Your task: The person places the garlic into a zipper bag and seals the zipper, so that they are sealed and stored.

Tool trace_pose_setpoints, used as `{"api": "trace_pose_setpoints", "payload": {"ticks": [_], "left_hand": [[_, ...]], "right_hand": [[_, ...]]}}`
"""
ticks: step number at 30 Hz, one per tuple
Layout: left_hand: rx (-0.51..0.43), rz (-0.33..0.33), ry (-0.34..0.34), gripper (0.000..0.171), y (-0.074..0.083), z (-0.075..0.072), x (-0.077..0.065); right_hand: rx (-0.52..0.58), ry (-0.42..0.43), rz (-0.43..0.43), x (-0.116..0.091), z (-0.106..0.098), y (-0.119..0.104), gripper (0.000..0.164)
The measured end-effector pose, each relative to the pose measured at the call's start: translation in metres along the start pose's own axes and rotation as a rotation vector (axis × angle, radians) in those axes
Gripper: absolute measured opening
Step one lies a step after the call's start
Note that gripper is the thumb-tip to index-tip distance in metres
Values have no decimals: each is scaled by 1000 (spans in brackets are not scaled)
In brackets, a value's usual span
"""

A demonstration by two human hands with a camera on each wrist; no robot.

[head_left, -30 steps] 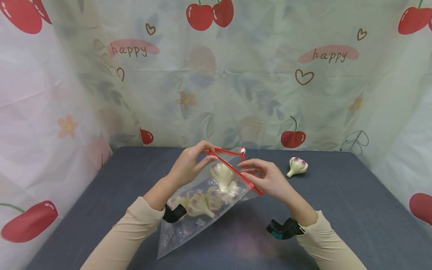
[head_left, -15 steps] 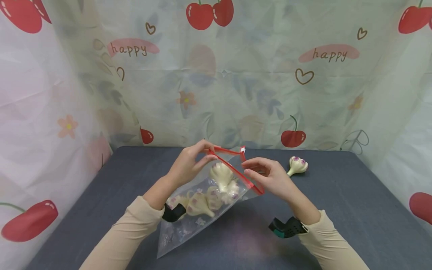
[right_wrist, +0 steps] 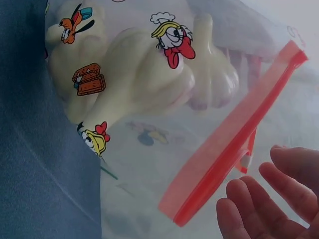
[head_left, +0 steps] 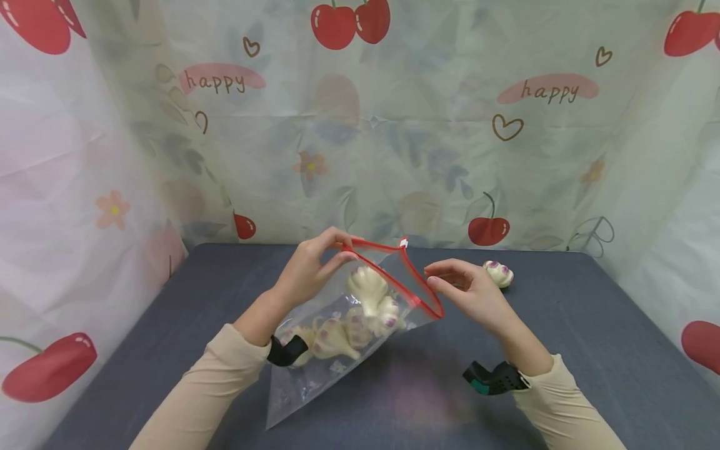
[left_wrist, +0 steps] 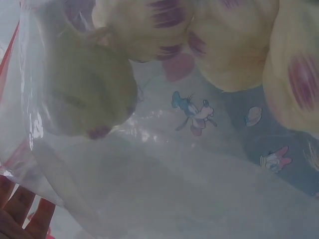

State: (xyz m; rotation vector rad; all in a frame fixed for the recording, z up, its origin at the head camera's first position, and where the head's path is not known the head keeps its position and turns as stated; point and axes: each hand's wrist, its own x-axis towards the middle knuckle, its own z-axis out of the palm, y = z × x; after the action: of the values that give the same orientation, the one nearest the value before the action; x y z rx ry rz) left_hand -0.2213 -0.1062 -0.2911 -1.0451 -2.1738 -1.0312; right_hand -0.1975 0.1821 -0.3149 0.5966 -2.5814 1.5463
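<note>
A clear zip bag (head_left: 300, 397) with a red zip rim leans over the dark table, its mouth spread wide toward the upper right. Inside it sit several garlic bulbs (head_left: 367, 289), cream with purple patches. My left hand (head_left: 311, 265) pinches the rim at the left end of the mouth. Just off the right end of the red rim, my right hand (head_left: 471, 292) is held with loosely bent fingers and nothing between them. In the right wrist view, cartoon prints mark the bag and the red zip strip (right_wrist: 234, 142) passes close by the fingertips.
One loose garlic bulb (head_left: 499, 274) lies at the back right of the table (head_left: 557, 325), partly hidden behind the right hand. A patterned curtain (head_left: 371, 156) hangs along the back and both sides. A white slider (head_left: 403, 243) sits at the rim's far corner.
My right hand has moved right, away from the rim and toward the loose garlic bulb. The bag's mouth has spread wider, while my left hand has shifted slightly left and up, still pinching it.
</note>
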Motion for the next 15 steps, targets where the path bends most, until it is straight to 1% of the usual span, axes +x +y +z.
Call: {"api": "trace_pose_setpoints", "payload": {"ticks": [7,10,15], "left_hand": [[-14,-9,7,18,-2,0,1],[-18,-16,6,18,-3,1,1],[-26,-20,-4,20,-4,1,1]], "right_hand": [[-26,9,20,0,-6,8,30],[-26,23,36,0,-10,12,31],[-60,57,66,1,-19,21,33]]}}
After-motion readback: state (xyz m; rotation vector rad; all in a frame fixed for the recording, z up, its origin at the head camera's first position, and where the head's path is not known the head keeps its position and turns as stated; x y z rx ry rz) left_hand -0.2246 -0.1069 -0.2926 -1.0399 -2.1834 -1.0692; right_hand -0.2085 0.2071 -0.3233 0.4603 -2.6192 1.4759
